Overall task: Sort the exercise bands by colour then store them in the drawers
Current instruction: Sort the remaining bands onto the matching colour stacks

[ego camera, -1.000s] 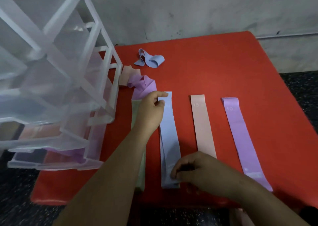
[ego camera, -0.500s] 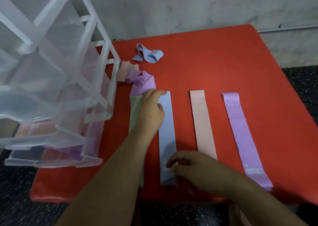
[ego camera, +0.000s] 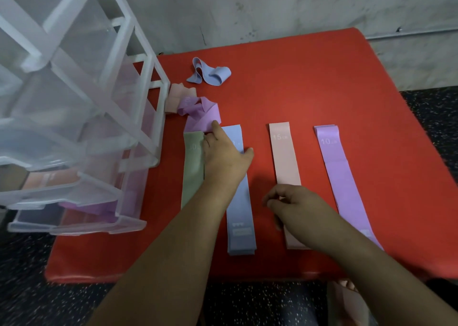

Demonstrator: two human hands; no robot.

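Note:
Four exercise bands lie flat side by side on the red table (ego camera: 322, 77): green (ego camera: 192, 172), blue (ego camera: 240, 209), pink (ego camera: 284, 157) and purple (ego camera: 339, 172). Behind them lie a crumpled purple band (ego camera: 202, 115), a crumpled pink band (ego camera: 179, 96) and a crumpled blue band (ego camera: 210, 74). My left hand (ego camera: 224, 159) rests on the upper part of the flat blue band, its fingertips at the green band's top and the crumpled purple one. My right hand (ego camera: 297, 209) hovers over the pink band's lower half, fingers loosely curled, holding nothing.
A translucent plastic drawer unit (ego camera: 104, 117) stands on the table's left side. Its lower drawers are pulled out, with a pink band (ego camera: 49, 179) in one and a purple band (ego camera: 94, 206) in the lowest. A grey wall is behind, dark speckled floor around.
My left hand let go of the blue band's top end and slid left toward the green and crumpled purple bands. My right hand left the blue band's bottom end and moved right over the pink band.

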